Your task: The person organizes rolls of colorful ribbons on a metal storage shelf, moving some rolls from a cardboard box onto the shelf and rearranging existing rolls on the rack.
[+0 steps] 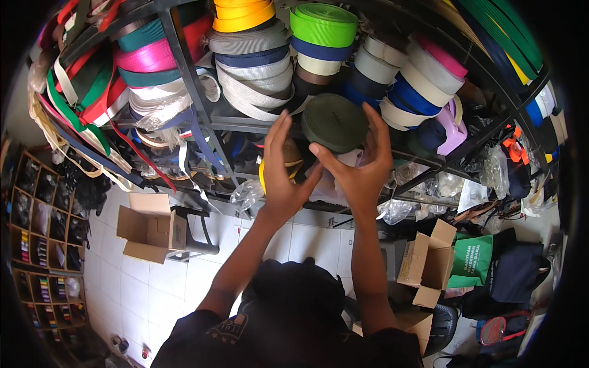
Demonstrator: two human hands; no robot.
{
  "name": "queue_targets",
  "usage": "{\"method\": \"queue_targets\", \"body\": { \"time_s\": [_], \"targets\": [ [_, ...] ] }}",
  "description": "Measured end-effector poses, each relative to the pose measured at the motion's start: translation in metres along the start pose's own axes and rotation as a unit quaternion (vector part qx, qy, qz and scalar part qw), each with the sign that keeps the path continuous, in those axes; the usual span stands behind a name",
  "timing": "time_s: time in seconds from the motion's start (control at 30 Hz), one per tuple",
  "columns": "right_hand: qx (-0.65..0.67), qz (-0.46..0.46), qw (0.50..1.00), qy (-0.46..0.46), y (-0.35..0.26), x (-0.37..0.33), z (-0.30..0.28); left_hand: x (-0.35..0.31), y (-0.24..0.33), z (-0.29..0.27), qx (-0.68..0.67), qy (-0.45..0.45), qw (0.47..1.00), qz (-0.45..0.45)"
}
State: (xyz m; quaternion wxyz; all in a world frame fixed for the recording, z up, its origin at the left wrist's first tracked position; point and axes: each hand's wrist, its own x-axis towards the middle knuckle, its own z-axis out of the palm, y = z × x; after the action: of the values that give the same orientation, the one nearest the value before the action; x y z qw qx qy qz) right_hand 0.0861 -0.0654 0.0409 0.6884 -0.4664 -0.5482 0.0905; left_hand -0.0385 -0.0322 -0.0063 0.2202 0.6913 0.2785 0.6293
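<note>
A dark olive-green roll of webbing is held up in front of a metal shelf rack. My right hand grips it from below and the right, fingers curled over its edge. My left hand is raised just left of the roll, fingers spread and apart from it. The rack behind is packed with rolls of strap: a bright green roll, a yellow-orange roll, a pink roll, grey rolls and blue-and-white rolls.
Loose straps hang off the rack's left side. An open cardboard box sits on a black stool over white floor tiles, another open box at right beside a green bag. Cubby shelves line the left.
</note>
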Motion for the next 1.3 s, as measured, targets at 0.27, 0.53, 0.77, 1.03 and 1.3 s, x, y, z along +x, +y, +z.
{"method": "queue_targets", "body": {
  "time_s": [0.27, 0.53, 0.77, 1.03, 1.3],
  "targets": [
    [-0.068, -0.122, 0.986, 0.094, -0.019, 0.059, 0.034, 0.097, 0.012, -0.003, 0.012, 0.077, 0.985, 0.156],
    [-0.068, -0.166, 0.976, 0.121, -0.028, 0.109, 0.047, 0.154, 0.019, 0.006, 0.060, 0.123, 0.971, 0.198],
    [-0.095, -0.217, 0.958, 0.159, -0.014, 0.128, 0.052, 0.164, 0.011, 0.016, 0.061, 0.082, 0.984, 0.143],
    [-0.245, -0.192, 0.940, 0.137, -0.014, 0.145, 0.061, 0.169, 0.001, 0.024, 0.087, 0.082, 0.984, 0.129],
    [-0.243, -0.208, 0.942, 0.103, -0.015, 0.151, 0.059, 0.171, -0.007, 0.026, 0.079, 0.089, 0.984, 0.134]
  ]
}}
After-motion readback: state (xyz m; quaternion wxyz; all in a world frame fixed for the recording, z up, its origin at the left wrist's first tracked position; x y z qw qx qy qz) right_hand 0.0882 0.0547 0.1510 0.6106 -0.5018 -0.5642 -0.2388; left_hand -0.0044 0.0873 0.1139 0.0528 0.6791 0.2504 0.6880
